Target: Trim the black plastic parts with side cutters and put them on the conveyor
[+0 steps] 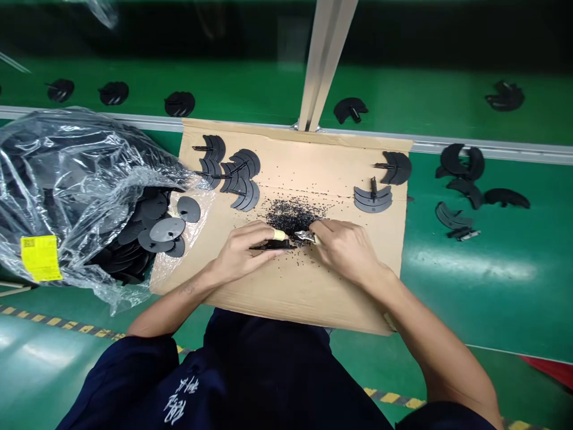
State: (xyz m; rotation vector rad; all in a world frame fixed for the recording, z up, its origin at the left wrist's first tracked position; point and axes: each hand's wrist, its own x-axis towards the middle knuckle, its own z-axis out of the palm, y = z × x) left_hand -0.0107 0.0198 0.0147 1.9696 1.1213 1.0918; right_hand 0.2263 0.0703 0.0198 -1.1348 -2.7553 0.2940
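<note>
My left hand (248, 251) is closed on a black plastic part (271, 245), most of it hidden by the fingers. A pale yellow wrap (280, 235) covers one of that hand's fingertips. My right hand (341, 246) grips small metal nippers (305, 236), their jaws pointing left at the end of the part; the handles are mostly hidden in the palm. Just beyond both hands lies a heap of tiny black clippings (293, 215), scattered over a cardboard sheet (286, 292).
At left, a clear plastic bag (89, 161) with a yellow label (41, 258) spills black discs (166, 229). Fan-shaped black parts (245, 179) lie on the cardboard's left, others (373, 198) on its right. More curved parts (461, 161) rest on the green tabletop (483, 304). A metal post (329, 60) rises behind.
</note>
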